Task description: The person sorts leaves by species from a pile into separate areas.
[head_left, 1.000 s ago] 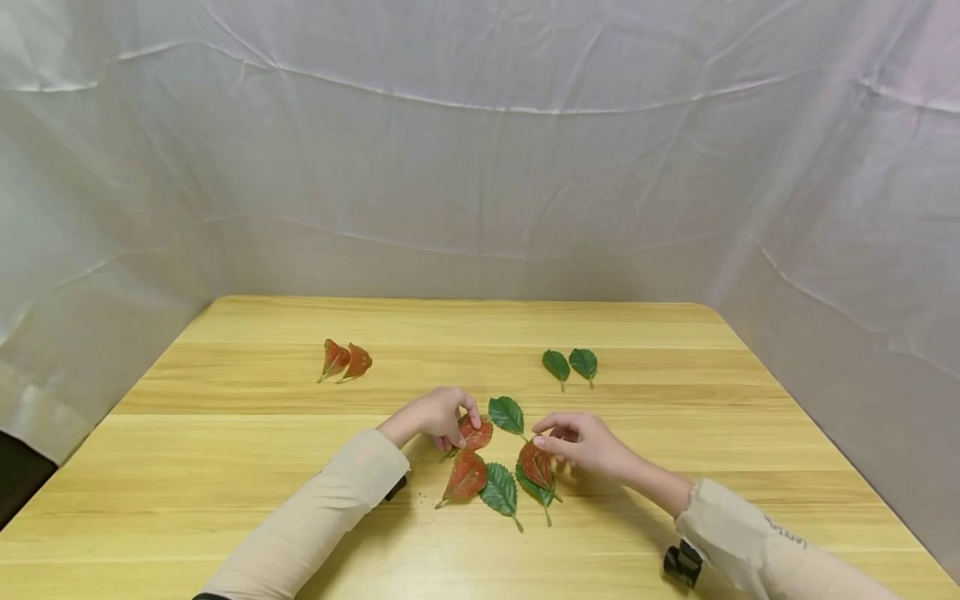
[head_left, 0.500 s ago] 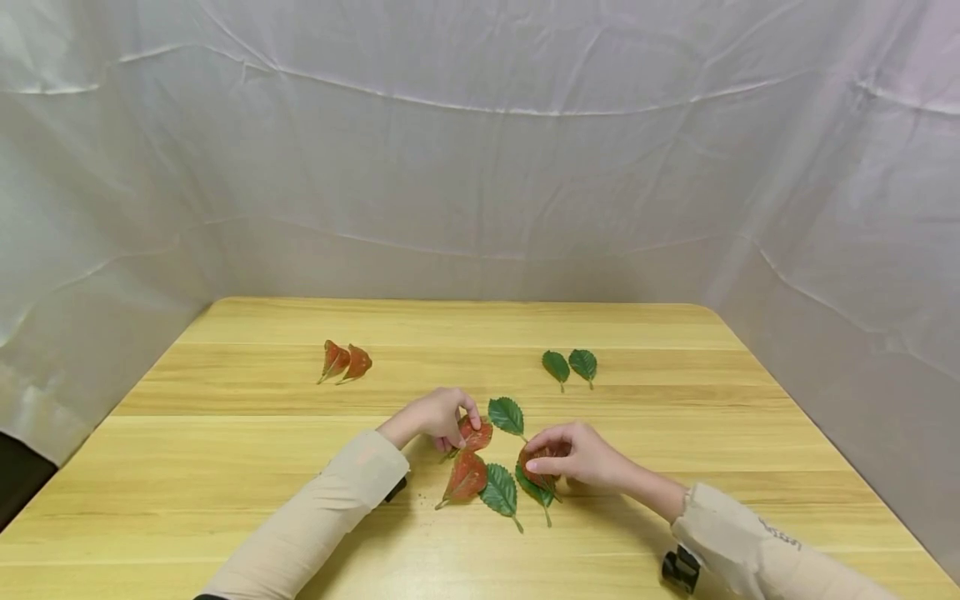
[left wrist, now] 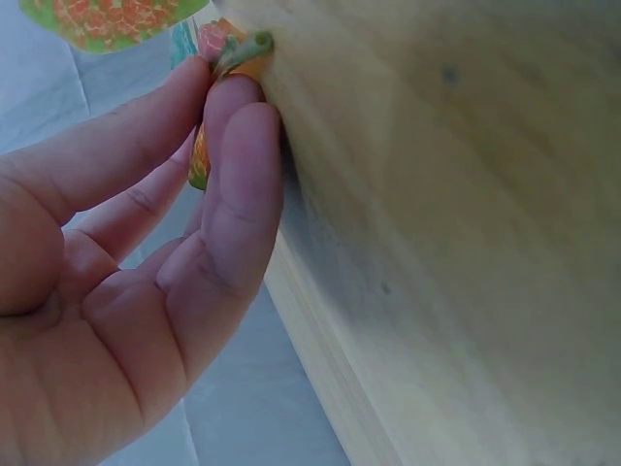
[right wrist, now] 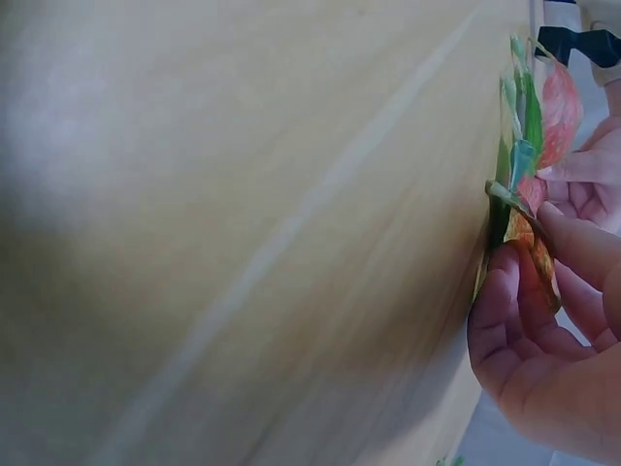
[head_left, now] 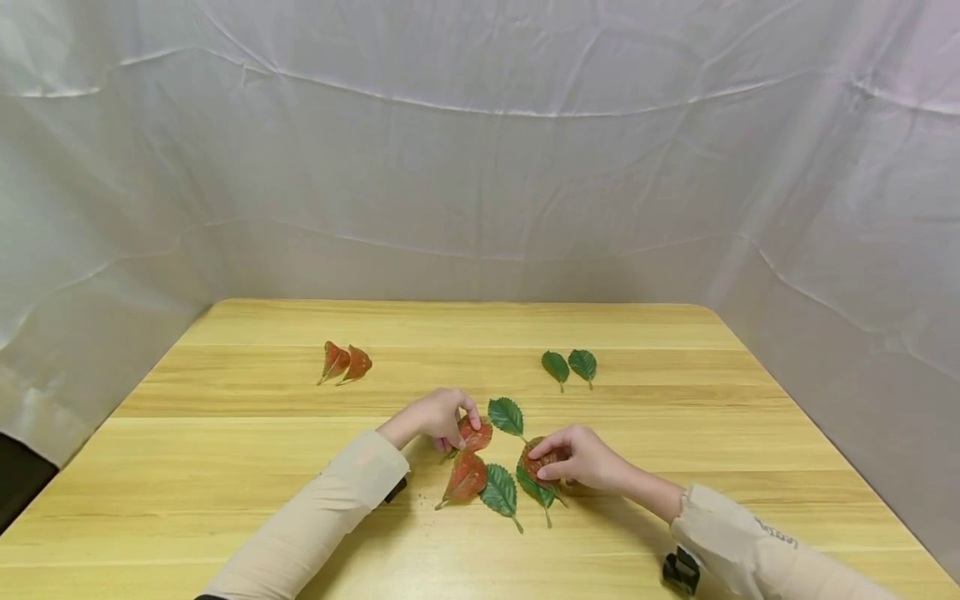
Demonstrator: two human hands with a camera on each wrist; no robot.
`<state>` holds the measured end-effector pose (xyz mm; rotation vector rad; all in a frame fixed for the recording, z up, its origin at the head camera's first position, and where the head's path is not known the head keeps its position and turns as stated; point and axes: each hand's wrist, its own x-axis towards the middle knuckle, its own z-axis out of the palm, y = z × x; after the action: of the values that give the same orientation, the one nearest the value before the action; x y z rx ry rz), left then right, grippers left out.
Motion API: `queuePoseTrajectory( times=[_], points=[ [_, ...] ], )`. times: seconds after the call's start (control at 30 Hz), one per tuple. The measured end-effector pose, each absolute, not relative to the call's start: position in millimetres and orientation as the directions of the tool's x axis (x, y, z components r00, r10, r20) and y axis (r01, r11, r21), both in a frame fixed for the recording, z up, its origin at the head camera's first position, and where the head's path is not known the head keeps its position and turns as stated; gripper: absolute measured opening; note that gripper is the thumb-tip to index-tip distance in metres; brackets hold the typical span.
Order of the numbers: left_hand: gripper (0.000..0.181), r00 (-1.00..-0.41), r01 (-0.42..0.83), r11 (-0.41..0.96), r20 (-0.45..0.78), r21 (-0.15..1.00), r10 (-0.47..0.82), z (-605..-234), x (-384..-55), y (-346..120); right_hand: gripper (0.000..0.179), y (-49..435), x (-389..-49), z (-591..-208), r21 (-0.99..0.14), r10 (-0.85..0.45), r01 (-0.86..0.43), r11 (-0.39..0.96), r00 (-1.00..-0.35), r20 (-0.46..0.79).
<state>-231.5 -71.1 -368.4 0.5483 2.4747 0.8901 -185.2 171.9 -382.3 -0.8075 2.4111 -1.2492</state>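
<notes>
Head: on the grained worktop (head_left: 247, 467), the left hand (head_left: 438, 415) and right hand (head_left: 587, 458) are pinching a left red leaf (head_left: 476, 435) and a right red leaf (head_left: 547, 459), the latter being covered more than a second ago. Left wrist: a knobbed stem (left wrist: 254, 49) is protruding. Right wrist: the right red leaf is looking curled.

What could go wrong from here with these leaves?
The right hand holds a red leaf over a green leaf, so moving it could drag the green one. The left hand pinches another red leaf close beside a nearer red leaf; a nudge might shift both.
</notes>
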Motion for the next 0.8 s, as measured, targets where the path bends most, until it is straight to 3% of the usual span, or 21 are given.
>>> queuePoseTrajectory(
  times=[0.8],
  points=[
    [0.019,-0.819,0.204,0.681,-0.26,0.703,0.512,-368.7,-231.6,-74.9,0.018,171.4,-187.8,-386.2,-0.784,-0.594,-0.354,0.511,-0.804,-0.024]
  ],
)
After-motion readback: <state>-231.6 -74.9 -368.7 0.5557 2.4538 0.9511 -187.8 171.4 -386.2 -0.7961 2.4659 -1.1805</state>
